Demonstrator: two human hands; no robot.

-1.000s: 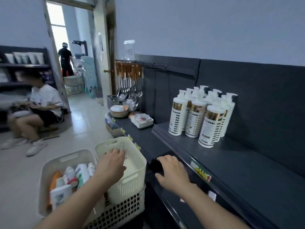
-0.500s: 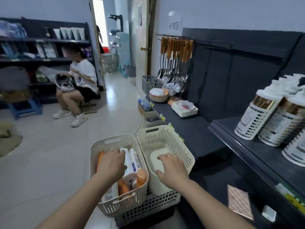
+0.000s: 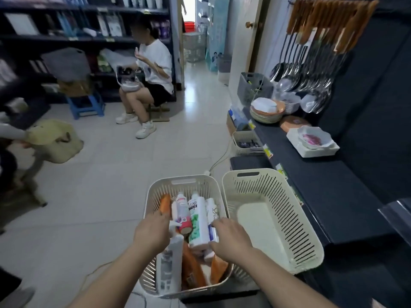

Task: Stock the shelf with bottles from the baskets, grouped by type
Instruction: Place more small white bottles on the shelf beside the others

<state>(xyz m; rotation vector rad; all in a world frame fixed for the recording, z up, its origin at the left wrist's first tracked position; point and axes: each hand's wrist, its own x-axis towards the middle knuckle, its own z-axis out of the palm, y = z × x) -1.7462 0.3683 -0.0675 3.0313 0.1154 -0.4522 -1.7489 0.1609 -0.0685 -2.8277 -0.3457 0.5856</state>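
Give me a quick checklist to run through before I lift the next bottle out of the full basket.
1. Bottles to pick from: ok. Several lie in the full basket.
2. Types grouped: not ok. The orange bottle and the green-label bottle lie mixed together.
3. Left hand grip: cannot tell. It is over the orange bottle and its fingers are hidden.
4. Right hand grip: cannot tell. Its fingertips reach a slim white bottle.
5. Empty basket: ok. No bottles in it.
6. Space on the dark shelf: ok. A bare stretch lies beside the baskets.
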